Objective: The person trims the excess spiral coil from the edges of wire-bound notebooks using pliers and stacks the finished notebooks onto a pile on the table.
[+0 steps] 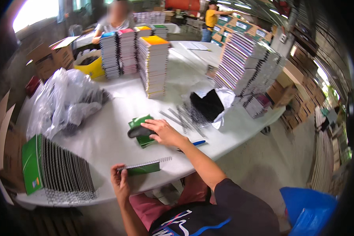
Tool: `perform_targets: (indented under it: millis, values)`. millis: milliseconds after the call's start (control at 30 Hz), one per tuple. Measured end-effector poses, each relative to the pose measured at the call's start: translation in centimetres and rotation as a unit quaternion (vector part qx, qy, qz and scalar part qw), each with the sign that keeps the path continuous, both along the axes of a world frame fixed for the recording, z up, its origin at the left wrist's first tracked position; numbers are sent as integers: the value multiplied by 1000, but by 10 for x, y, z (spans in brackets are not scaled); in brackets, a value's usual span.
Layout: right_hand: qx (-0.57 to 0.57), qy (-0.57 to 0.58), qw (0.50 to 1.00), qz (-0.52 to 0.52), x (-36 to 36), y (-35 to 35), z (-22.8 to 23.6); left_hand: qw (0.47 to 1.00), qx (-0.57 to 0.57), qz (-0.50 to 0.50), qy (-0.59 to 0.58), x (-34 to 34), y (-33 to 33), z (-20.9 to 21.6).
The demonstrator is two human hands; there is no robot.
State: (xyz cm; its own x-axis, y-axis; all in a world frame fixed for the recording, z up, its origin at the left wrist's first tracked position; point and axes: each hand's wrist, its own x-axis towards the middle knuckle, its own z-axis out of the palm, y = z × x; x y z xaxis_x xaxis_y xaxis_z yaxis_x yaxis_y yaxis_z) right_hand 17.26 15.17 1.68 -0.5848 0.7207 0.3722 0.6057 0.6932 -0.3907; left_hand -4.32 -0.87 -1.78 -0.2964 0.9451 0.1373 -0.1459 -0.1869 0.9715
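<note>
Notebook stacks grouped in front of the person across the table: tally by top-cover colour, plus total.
Blue-topped stack: 1
Pink-red-topped stack: 1
Green-topped stack: 1
Orange-yellow-topped stacks: 2
Total: 5

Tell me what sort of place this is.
Probably a notebook-binding workshop: a tall stack of spiral-bound notebooks stands on the white table, loose binding coils lie nearby, and cardboard boxes are piled beyond.
</note>
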Motion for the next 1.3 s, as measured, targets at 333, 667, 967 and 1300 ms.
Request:
perform_targets:
  millis: [333, 667, 967, 1300]
  values:
    - [-68, -161, 971, -164, 99, -111, -38, 996, 12, 92, -13, -11, 5, -18]
    - [90, -41, 972, -213, 102, -120, -46, 963, 90, 251, 42, 6, 5, -14]
    - [-26, 121, 983, -134, 17, -177, 60, 948, 170, 197, 181, 51, 13, 44]
    - [-61, 85, 993, -52, -20, -169, 81, 925, 181, 238, 236, 38, 1, 43]
